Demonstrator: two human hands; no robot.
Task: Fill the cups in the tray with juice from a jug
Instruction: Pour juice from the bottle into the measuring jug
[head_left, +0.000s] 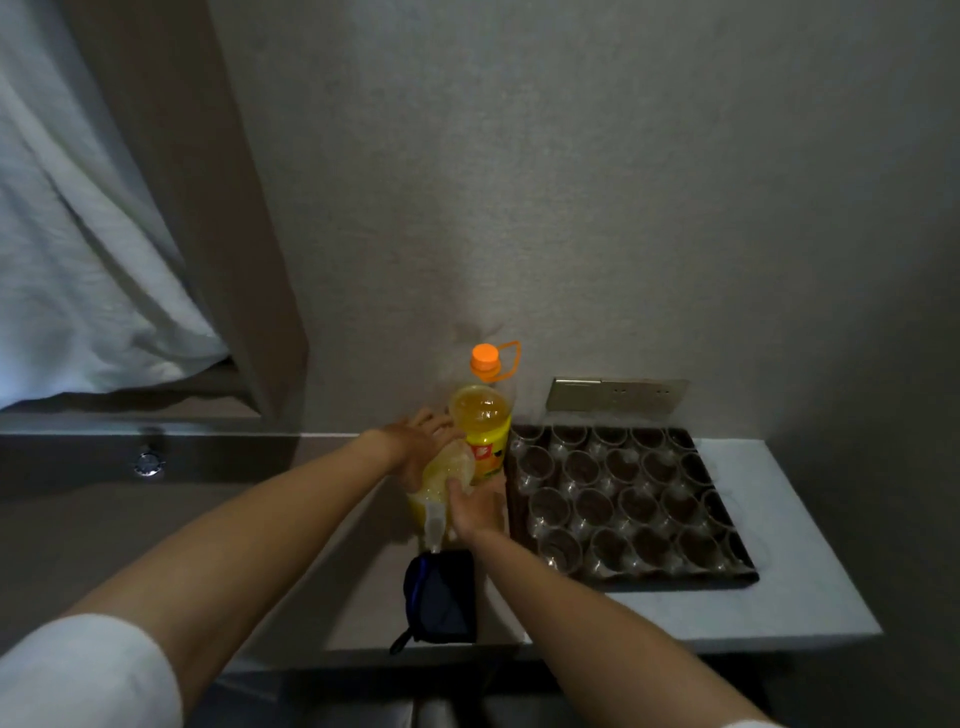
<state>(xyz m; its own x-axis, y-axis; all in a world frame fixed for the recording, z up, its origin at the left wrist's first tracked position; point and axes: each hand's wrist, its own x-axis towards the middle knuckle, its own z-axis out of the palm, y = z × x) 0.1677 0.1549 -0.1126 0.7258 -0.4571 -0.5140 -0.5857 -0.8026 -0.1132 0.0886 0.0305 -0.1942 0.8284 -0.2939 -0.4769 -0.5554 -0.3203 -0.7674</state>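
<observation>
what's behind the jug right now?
Directly behind the jug, a juice bottle with an orange cap stands upright, label facing the camera. The left hand and right hand wrap the jug, so the bottle's base and any contact between them are hidden.

Clear plastic, dark tray, matt wall and soft cloth.

The cups (592, 506) looked like thin clear plastic, glossy, catching small highlights along their rims, and the tray (675, 579) under them was dark with a dull sheen. The bottle (480, 415) was clear glossy plastic with a smooth orange plastic cap and a yellow printed label. The jug (441, 486) was translucent plastic, slightly frosted. The counter (779, 597) looked pale, smooth and matt. The pouch (441, 597) was dark blue woven cloth, matt. The wall (571, 182) had a fine grainy matt texture, the socket plate (618, 395) a brushed metallic finish, and the curtain (78, 234) was soft white cloth in folds.
</observation>
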